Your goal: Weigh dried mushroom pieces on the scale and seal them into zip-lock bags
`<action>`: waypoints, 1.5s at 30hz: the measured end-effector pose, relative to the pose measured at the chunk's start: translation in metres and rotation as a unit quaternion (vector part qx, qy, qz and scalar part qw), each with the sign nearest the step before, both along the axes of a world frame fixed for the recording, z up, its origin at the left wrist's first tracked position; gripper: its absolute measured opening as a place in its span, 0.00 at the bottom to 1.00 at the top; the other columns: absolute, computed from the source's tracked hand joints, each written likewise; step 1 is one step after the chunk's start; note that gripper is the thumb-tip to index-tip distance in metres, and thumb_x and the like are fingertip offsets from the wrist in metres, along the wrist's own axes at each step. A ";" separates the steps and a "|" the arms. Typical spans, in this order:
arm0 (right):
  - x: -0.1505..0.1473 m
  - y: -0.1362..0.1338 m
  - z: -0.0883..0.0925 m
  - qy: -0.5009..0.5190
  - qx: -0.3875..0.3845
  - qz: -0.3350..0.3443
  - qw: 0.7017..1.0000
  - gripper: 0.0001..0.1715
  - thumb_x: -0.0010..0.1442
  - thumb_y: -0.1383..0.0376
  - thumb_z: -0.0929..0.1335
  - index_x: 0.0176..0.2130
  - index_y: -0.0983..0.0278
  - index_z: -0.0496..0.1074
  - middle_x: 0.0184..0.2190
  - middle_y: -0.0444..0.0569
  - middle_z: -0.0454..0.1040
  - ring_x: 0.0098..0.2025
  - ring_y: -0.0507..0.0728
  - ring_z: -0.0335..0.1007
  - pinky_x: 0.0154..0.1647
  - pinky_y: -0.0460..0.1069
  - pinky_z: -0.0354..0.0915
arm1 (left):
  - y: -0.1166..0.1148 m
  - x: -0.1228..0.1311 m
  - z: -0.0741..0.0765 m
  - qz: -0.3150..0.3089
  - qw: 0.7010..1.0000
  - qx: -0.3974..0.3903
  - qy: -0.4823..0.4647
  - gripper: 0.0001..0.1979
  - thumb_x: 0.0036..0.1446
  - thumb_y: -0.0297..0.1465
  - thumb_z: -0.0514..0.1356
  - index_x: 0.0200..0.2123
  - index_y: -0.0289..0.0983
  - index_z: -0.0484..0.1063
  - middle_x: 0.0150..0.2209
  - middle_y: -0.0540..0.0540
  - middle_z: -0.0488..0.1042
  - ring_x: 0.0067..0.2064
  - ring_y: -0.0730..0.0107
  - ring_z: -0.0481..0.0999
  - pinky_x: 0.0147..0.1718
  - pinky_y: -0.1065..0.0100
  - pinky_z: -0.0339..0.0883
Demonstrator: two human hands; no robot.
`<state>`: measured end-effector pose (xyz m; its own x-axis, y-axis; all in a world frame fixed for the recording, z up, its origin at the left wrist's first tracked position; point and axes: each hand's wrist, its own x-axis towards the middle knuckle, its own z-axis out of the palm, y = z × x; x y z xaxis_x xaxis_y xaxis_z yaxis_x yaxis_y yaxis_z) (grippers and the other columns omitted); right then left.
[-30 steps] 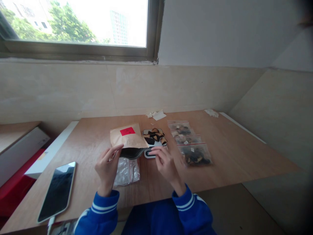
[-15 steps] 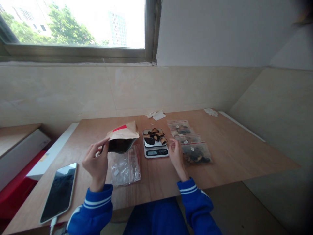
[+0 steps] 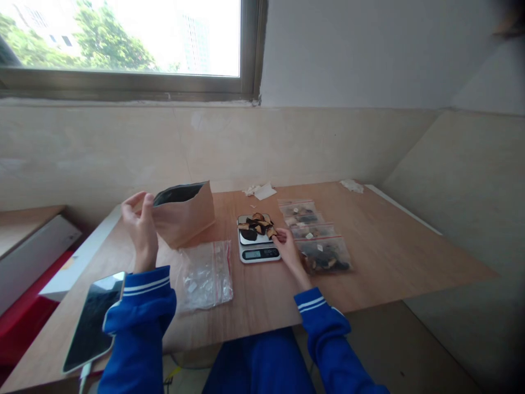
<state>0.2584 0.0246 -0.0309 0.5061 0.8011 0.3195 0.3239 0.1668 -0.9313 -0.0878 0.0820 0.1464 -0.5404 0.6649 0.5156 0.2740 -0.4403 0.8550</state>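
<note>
My left hand [image 3: 141,227] grips a brown paper pouch [image 3: 186,219] by its left rim. The pouch is tilted, its wide mouth facing up and showing a dark lining; what lies inside is hidden. Curled dried slices [image 3: 255,226], dark-edged with tan faces, are piled on the tray of a small white digital scale [image 3: 259,254]. The fingers of my right hand [image 3: 286,243] are closed on a dried slice [image 3: 271,232] at the right side of this pile. The scale's display is lit, but its figures are too small to read.
Clear zip bags [image 3: 207,276] lie flat in front of the pouch. Filled zip bags [image 3: 326,254] overlap in a row right of the scale. A phone [image 3: 92,320] with a cable rests at the left edge. Paper scraps [image 3: 262,191] lie near the wall.
My left hand has moved left, and the pouch has swung from mouth toward me to mouth upward. My right hand has moved left to the slices on the scale and closed on one.
</note>
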 end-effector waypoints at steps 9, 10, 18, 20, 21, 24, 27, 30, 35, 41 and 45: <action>-0.005 -0.012 0.018 -0.088 0.015 -0.004 0.996 0.15 0.58 0.57 0.65 0.41 0.64 0.71 0.39 0.55 0.75 0.39 0.59 0.71 0.41 0.55 0.69 | 0.001 -0.008 -0.046 -0.002 0.996 -0.088 0.008 0.21 0.53 0.41 0.61 0.46 0.36 0.63 0.47 0.41 0.69 0.49 0.61 0.71 0.49 0.58 0.66; -0.006 -0.015 0.021 -0.107 0.014 0.001 0.994 0.15 0.58 0.57 0.65 0.40 0.64 0.72 0.39 0.54 0.74 0.38 0.59 0.71 0.40 0.54 0.69 | -0.003 -0.007 -0.049 0.000 0.996 -0.089 0.013 0.21 0.54 0.40 0.61 0.47 0.35 0.63 0.48 0.41 0.69 0.50 0.60 0.71 0.50 0.57 0.65; -0.006 -0.040 0.035 -0.142 0.043 -0.027 0.989 0.17 0.64 0.59 0.61 0.48 0.63 0.70 0.44 0.55 0.71 0.41 0.58 0.69 0.42 0.54 0.68 | -0.066 0.028 -0.084 0.071 0.983 -0.128 0.113 0.19 0.54 0.35 0.59 0.48 0.34 0.63 0.49 0.39 0.65 0.46 0.61 0.70 0.46 0.55 0.65; -0.009 -0.055 0.035 -0.131 0.041 -0.023 0.990 0.16 0.65 0.60 0.60 0.47 0.64 0.70 0.44 0.55 0.72 0.41 0.58 0.69 0.42 0.54 0.68 | -0.089 0.044 -0.102 0.027 0.971 -0.160 0.177 0.12 0.57 0.36 0.55 0.41 0.36 0.66 0.40 0.43 0.69 0.39 0.63 0.70 0.42 0.57 0.66; -0.012 -0.064 0.034 -0.131 0.036 -0.022 0.991 0.16 0.65 0.60 0.60 0.46 0.64 0.71 0.44 0.55 0.73 0.42 0.58 0.69 0.41 0.53 0.68 | -0.098 0.052 -0.111 -0.016 0.958 -0.180 0.222 0.10 0.58 0.37 0.54 0.39 0.37 0.67 0.36 0.45 0.70 0.36 0.62 0.70 0.41 0.57 0.66; -0.029 -0.095 0.033 -0.132 0.019 -0.009 0.991 0.14 0.65 0.63 0.60 0.44 0.63 0.71 0.42 0.53 0.74 0.41 0.58 0.69 0.39 0.51 0.67 | -0.114 0.071 -0.136 -0.093 0.914 -0.234 0.317 0.10 0.57 0.38 0.54 0.36 0.37 0.67 0.31 0.45 0.69 0.35 0.59 0.71 0.39 0.56 0.65; -0.050 -0.124 0.031 -0.125 0.007 0.030 0.992 0.14 0.65 0.67 0.59 0.42 0.62 0.72 0.39 0.52 0.73 0.41 0.57 0.70 0.38 0.50 0.66 | -0.114 0.078 -0.151 -0.097 0.902 -0.241 0.346 0.08 0.57 0.37 0.54 0.34 0.38 0.63 0.32 0.45 0.68 0.35 0.58 0.71 0.37 0.57 0.65; -0.067 -0.141 0.030 -0.118 -0.011 0.073 0.990 0.15 0.64 0.70 0.58 0.40 0.61 0.72 0.37 0.50 0.72 0.38 0.56 0.70 0.36 0.49 0.66 | -0.110 0.074 -0.158 -0.104 0.915 -0.215 0.326 0.06 0.58 0.35 0.53 0.33 0.40 0.59 0.31 0.45 0.67 0.34 0.59 0.70 0.35 0.59 0.66; -0.087 -0.146 0.038 -0.099 -0.009 0.136 0.986 0.17 0.64 0.72 0.57 0.39 0.60 0.72 0.36 0.48 0.71 0.36 0.55 0.70 0.36 0.47 0.66 | -0.107 0.074 -0.165 -0.080 0.907 -0.204 0.360 0.06 0.59 0.31 0.50 0.29 0.42 0.56 0.28 0.46 0.65 0.29 0.61 0.68 0.31 0.60 0.64; -0.120 -0.148 0.051 -0.079 -0.002 0.224 0.971 0.18 0.64 0.72 0.57 0.43 0.59 0.71 0.39 0.49 0.71 0.43 0.55 0.70 0.43 0.48 0.67 | -0.109 0.078 -0.167 -0.033 0.883 -0.211 0.418 0.07 0.60 0.34 0.51 0.29 0.41 0.58 0.28 0.45 0.65 0.31 0.59 0.70 0.30 0.61 0.63; -0.132 -0.152 0.049 -0.041 -0.019 0.226 0.973 0.17 0.66 0.68 0.58 0.52 0.59 0.66 0.41 0.50 0.72 0.39 0.54 0.71 0.41 0.49 0.69 | -0.111 0.067 -0.159 -0.054 0.850 -0.213 0.478 0.07 0.60 0.33 0.50 0.29 0.39 0.61 0.27 0.44 0.66 0.31 0.59 0.70 0.29 0.64 0.62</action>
